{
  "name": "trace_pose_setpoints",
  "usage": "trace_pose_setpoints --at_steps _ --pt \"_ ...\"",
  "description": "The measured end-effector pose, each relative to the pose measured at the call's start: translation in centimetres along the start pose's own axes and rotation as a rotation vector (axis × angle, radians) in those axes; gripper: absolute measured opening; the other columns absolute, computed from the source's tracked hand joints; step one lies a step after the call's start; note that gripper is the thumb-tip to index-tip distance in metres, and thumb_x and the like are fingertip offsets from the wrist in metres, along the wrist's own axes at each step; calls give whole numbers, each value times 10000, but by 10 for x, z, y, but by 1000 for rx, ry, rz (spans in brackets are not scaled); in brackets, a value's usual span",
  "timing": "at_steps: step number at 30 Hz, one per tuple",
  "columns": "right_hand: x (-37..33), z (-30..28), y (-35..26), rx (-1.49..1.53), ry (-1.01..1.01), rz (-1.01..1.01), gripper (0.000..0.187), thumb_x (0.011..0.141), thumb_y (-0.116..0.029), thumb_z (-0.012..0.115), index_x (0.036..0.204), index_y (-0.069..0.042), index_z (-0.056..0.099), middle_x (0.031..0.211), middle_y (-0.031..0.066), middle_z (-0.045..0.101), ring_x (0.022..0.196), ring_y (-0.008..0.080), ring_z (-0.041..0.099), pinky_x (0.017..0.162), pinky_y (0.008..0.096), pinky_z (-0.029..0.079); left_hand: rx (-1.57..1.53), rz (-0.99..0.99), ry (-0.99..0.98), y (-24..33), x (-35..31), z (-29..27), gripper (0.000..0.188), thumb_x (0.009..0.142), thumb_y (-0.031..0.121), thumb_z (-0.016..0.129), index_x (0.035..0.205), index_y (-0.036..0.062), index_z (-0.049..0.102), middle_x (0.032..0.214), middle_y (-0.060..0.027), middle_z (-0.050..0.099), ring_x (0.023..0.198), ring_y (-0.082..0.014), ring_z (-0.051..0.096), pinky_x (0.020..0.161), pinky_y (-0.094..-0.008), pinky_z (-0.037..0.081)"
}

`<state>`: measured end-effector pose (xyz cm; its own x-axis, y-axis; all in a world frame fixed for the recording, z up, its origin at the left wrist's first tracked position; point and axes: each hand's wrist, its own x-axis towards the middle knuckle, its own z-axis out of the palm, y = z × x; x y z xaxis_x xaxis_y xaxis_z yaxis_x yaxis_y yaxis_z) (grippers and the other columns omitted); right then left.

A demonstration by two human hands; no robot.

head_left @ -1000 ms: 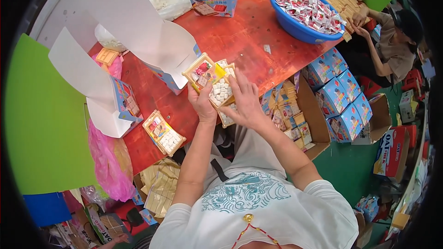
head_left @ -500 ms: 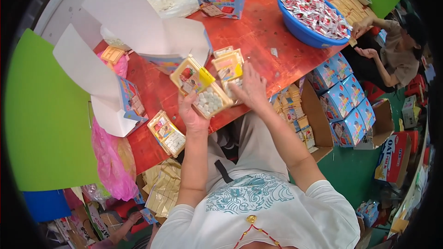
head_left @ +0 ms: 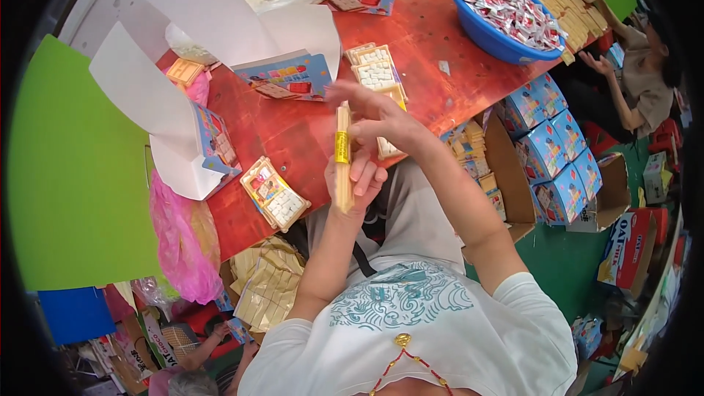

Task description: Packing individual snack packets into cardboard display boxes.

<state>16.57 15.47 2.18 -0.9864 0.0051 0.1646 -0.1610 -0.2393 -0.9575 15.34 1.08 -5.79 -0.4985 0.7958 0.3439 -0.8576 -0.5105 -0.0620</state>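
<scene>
My left hand (head_left: pixel 359 180) holds a slim cream plastic tray pack (head_left: pixel 342 154) upright on its edge, a yellow label round its middle. Beside the pack's upper end is my right hand (head_left: pixel 381 117), fingers apart and somewhat blurred; whether it touches the pack I cannot tell. Behind that hand lie several cream trays with white pieces (head_left: pixel 375 72), partly covered by it. To the left, a tray stack (head_left: pixel 273 194) with white pieces and a printed card rests at the table's near edge.
Opened blue printed boxes (head_left: pixel 290 77) (head_left: pixel 214 139) stand on the red table (head_left: pixel 418 44). A blue basin (head_left: pixel 506 22) of small sachets sits far right. Below the right edge are a carton (head_left: pixel 507 169) of trays and stacked blue boxes (head_left: pixel 557 154). A co-worker (head_left: pixel 634 66) sits right.
The tray pack in my left hand has turned from face-up to edge-on and shifted right. My right hand has moved off the other trays and over beside it. The co-worker's hand reaches farther back.
</scene>
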Motion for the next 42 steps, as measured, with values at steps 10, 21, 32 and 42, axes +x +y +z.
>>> trace_pose_setpoints --at_steps 10,21,32,42 --pt "-12 -37 53 150 489 130 222 856 -152 650 1011 6 630 942 58 659 839 113 620 764 253 485 257 145 422 -4 -32 1 617 932 399 421 1420 34 328 1424 -220 388 1315 -415 353 1078 -539 304" --pt "-69 16 84 635 622 71 216 908 -113 587 1096 -7 581 1043 73 655 942 151 645 841 291 512 770 421 519 -20 -42 -5 466 880 -28 526 1332 67 465 1328 -68 509 1240 -188 473 1073 -401 344" --pt "-120 10 72 -80 597 45 343 866 -70 593 1199 -7 540 1157 73 572 1082 165 539 939 303 412 694 396 624 -7 -75 20 335 916 32 488 1248 5 516 1217 -96 587 1118 -201 574 974 -370 456" --pt "-90 0 48 -1406 432 -335 574 764 -179 687 1291 -55 495 1373 218 401 1228 371 416 990 458 330 656 345 693 -15 -85 26 425 914 36 474 1328 -41 415 1288 -143 539 1161 -227 558 986 -367 464"
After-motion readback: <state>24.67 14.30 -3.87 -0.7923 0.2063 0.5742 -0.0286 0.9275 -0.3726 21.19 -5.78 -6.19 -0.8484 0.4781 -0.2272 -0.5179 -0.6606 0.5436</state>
